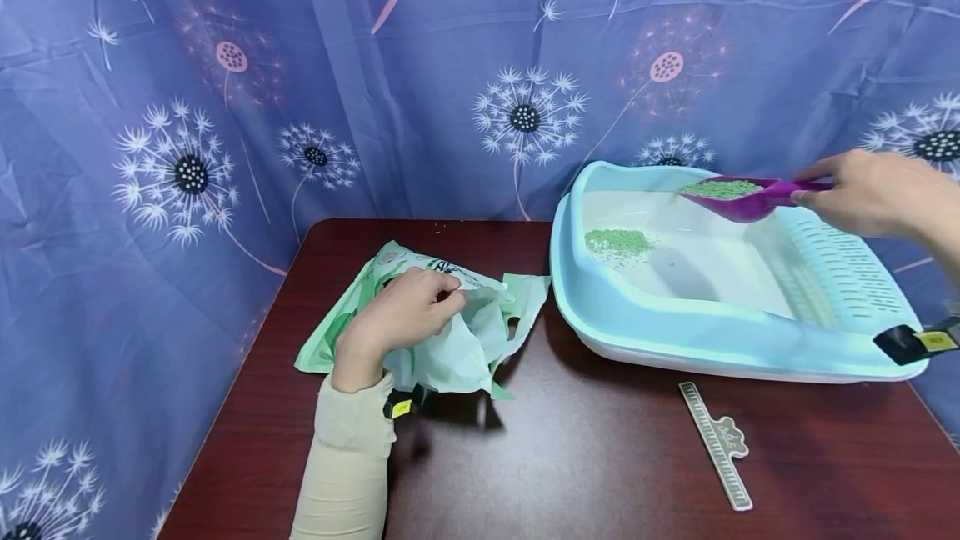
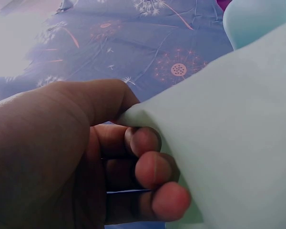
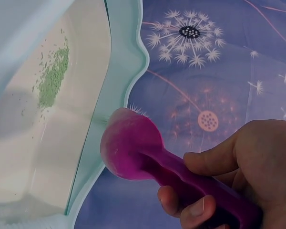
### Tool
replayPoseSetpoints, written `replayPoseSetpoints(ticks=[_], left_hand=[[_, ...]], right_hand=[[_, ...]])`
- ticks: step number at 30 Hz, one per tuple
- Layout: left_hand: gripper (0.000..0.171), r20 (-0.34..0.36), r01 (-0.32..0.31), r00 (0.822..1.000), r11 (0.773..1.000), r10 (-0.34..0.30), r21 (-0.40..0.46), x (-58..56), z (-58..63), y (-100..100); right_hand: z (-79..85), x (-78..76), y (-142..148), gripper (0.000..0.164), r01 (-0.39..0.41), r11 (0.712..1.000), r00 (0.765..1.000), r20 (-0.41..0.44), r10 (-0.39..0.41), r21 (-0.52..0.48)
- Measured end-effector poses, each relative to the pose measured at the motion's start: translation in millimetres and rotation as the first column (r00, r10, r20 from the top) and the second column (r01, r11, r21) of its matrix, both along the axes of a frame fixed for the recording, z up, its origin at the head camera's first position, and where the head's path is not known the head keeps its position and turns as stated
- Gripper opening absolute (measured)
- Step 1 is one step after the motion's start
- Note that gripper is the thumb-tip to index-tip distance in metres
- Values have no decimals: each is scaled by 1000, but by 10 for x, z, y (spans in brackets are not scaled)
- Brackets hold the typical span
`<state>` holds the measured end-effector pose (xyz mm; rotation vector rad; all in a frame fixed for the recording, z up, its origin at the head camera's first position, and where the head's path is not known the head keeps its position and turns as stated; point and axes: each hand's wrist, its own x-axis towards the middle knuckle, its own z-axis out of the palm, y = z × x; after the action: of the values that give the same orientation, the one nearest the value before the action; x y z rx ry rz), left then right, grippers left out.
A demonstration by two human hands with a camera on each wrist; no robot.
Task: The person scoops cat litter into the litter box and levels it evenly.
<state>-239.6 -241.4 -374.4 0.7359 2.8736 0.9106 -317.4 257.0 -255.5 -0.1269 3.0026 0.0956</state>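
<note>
In my right hand [image 1: 873,190] I grip the handle of a purple scoop [image 1: 750,202], which carries green pellets [image 1: 722,189]. It hangs above a light-blue and white litter box [image 1: 720,319]; the right wrist view shows the underside of the scoop [image 3: 133,145]. A small pile of green pellets [image 1: 618,242] lies on the box floor, toward its left end. My left hand [image 1: 405,311] pinches the edge of a white and green plastic bag [image 1: 457,348], thumb against fingers, as the left wrist view shows. The inside of the bag [image 2: 233,105] is hidden.
A flat grey bag clip [image 1: 716,444] lies on the dark red-brown table [image 1: 570,473], in front of the litter box. Behind the table hangs a blue curtain [image 1: 420,107] with dandelion prints. The bag's torn right edge lies close to the box.
</note>
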Motion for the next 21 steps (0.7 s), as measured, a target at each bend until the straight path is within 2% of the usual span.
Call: replayPoseSetpoints(ticks=[7,12,16,21], left_hand=[[36,1,-3,1000,1000,3,1,2,0,3],[36,-3,0,1000,1000,0,1,5,3,5],[36,-2,2,1000,1000,-2,2,1,-2,6],[36,-3,-1,1000,1000,1,-1,1,3,7]], right_hand=[[-35,26,92,51,48,999,996,-75,-46,18],[-55,24,163,49,88,996,989,-122,-89,-9],[-47,13,235,46,77,997,985,-151,-78,-12],[-42,27,307,38,15,999,977,-210,-23,-38]])
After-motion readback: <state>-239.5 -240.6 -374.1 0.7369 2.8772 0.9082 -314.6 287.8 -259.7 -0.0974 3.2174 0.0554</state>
